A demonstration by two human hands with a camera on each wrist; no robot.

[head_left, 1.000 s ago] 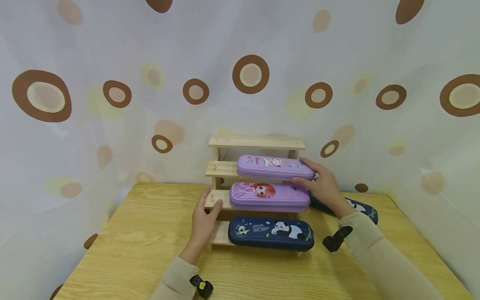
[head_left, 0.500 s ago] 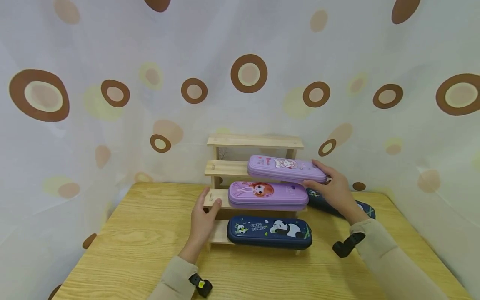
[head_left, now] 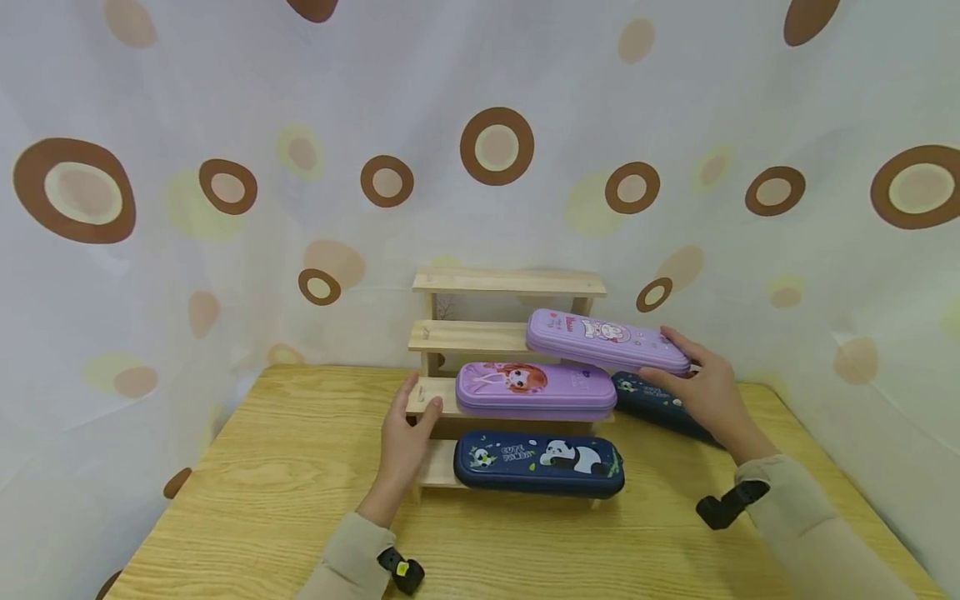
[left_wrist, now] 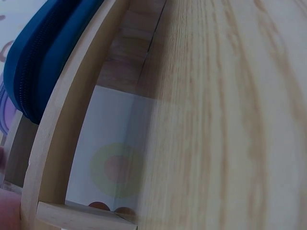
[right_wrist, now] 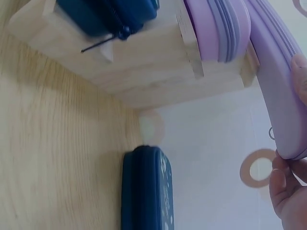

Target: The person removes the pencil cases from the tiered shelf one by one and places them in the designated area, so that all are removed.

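My right hand [head_left: 708, 396] grips the right end of a lilac pencil case [head_left: 577, 337], thumb in front and fingers behind. The case slants over the right side of the third step of a stepped wooden rack [head_left: 472, 336], its right end sticking out past the rack. In the right wrist view, fingers [right_wrist: 284, 187] hold the case's lower end. My left hand [head_left: 402, 446] holds the left end of the rack's second step between thumb and fingers. On that step lies a purple pencil case [head_left: 536, 392] with a girl picture. A navy panda pencil case [head_left: 536, 464] lies on the lowest step.
Another navy pencil case [head_left: 660, 404] lies on the wooden table [head_left: 300, 475], behind and right of the rack, partly hidden by my right hand. A curtain [head_left: 480, 75] with brown rings hangs close behind the table.
My right hand has moved right with the lilac pencil case, which slid from mid-step toward the rack's right end and tilted. The left hand stays at the rack.
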